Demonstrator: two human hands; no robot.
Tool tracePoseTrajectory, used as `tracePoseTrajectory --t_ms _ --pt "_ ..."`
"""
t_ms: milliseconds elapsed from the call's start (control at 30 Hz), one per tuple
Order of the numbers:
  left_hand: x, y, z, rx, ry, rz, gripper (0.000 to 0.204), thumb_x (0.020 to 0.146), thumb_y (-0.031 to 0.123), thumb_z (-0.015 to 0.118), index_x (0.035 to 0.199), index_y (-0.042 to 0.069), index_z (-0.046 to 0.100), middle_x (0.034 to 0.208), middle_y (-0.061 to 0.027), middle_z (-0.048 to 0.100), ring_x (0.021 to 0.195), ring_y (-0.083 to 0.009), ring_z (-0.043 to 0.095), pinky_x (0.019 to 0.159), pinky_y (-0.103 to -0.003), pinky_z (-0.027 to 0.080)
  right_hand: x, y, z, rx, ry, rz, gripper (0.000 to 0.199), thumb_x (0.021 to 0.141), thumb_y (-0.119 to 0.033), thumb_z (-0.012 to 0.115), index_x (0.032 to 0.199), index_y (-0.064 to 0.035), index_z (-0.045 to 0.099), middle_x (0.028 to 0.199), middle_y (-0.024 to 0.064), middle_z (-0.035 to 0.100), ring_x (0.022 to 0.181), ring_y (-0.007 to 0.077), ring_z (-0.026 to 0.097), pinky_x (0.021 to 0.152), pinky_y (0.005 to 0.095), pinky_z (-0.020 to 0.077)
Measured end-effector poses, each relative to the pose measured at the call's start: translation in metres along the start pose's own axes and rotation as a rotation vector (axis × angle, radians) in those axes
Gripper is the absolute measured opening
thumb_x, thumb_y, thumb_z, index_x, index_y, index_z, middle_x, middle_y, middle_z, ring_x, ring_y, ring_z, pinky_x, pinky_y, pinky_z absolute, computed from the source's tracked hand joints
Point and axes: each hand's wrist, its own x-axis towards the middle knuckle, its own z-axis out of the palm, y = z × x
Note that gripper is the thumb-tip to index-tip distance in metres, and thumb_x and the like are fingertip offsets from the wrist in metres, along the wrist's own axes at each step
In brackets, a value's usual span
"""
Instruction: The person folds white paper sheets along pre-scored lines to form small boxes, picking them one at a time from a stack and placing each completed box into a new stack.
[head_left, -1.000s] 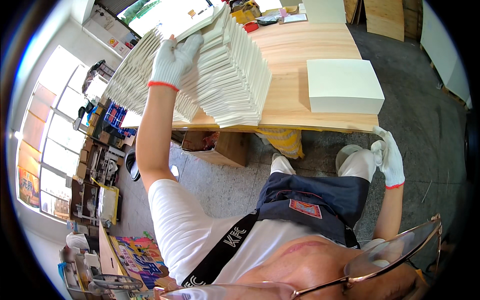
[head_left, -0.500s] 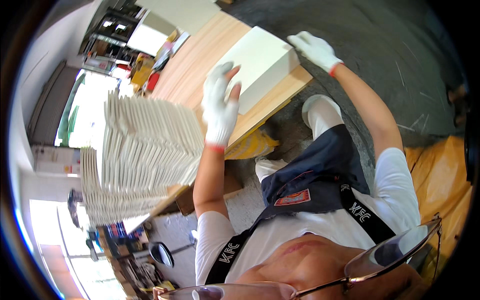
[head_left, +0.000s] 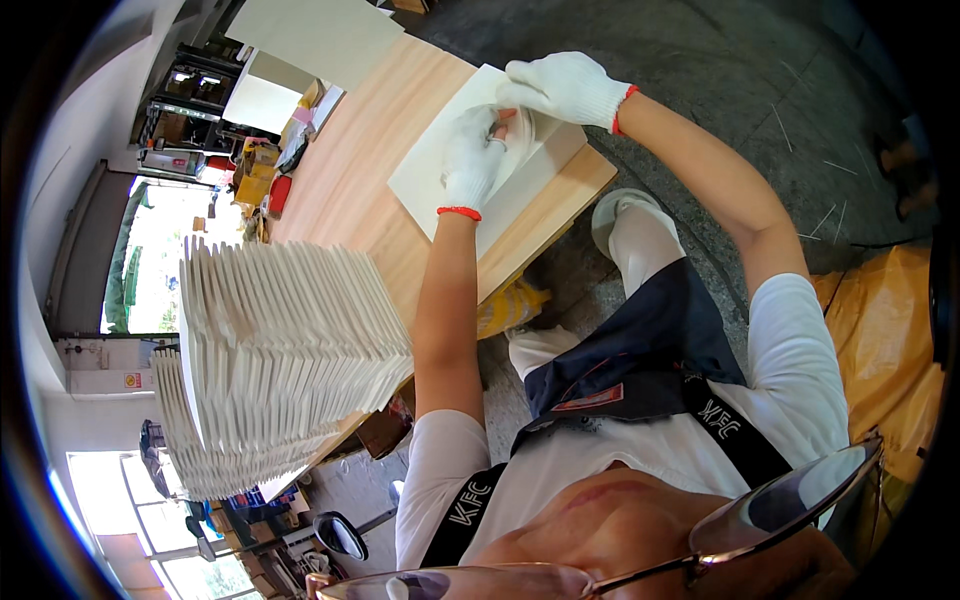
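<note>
A thick white rectangular block, perhaps a stack of sheets [head_left: 425, 172], lies on the wooden tabletop. Over its top, my left hand [head_left: 472, 158] in a white glove with a red cuff has its fingers curled, two fingertips bare. Beside its fingers is a pale, rounded, see-through-looking shape [head_left: 521, 142], blurred, whose kind I cannot make out. My right hand [head_left: 572, 90], gloved the same way, is at the block's far right edge with its fingers pressed together, its fingertips close to the left hand. What either hand grips is hidden.
Tall stacks of white, folded-looking pieces [head_left: 290, 330] stand at the left end of the table [head_left: 345, 165]. A large white board [head_left: 315, 40] lies at the far end. Beyond the table's left edge are yellow and red items [head_left: 258, 172]. A yellow sack [head_left: 512, 305] is underneath; orange sheeting [head_left: 880, 340] hangs at right.
My left hand has moved right over the block, its fingers curling. My right hand has come left onto the block's edge. A pale rounded shape now shows between them.
</note>
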Motion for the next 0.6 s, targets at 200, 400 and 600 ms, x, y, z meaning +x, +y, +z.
tracePoseTrajectory --t_ms 200,400,600 --pt "-0.01 0.008 -0.007 -0.445 -0.059 -0.11 0.03 0.091 0.01 0.059 0.12 0.005 0.062 0.119 -0.0124 0.067 0.111 -0.0238 0.062 0.095 -0.034 0.046 -0.01 -0.009 0.02 0.468 0.078 0.336 0.046 0.096 -0.054 0.042 0.093 -0.0108 0.057 0.081 0.0159 0.061 0.081 0.035 0.059 0.071 0.0404 0.043" --pt "-0.011 0.005 -0.002 -0.434 -0.051 -0.116 0.044 0.083 0.013 0.072 0.124 0.005 0.059 0.12 -0.0131 0.065 0.116 -0.0249 0.06 0.098 -0.034 0.045 -0.017 -0.001 0.039 0.276 0.226 0.181 0.037 0.099 -0.043 0.039 0.114 -0.0149 0.059 0.102 0.0138 0.064 0.094 0.036 0.061 0.078 0.0436 0.0458" --pt "-0.011 0.005 -0.004 -0.5 -0.02 -0.111 0.041 0.086 0.012 0.067 0.126 0.007 0.059 0.118 -0.0125 0.066 0.115 -0.0239 0.061 0.097 -0.034 0.046 -0.021 0.007 0.047 0.018 0.274 -0.004 0.03 0.099 -0.022 0.04 0.125 -0.0174 0.054 0.114 0.0107 0.056 0.089 0.0338 0.062 0.076 0.0427 0.0491"
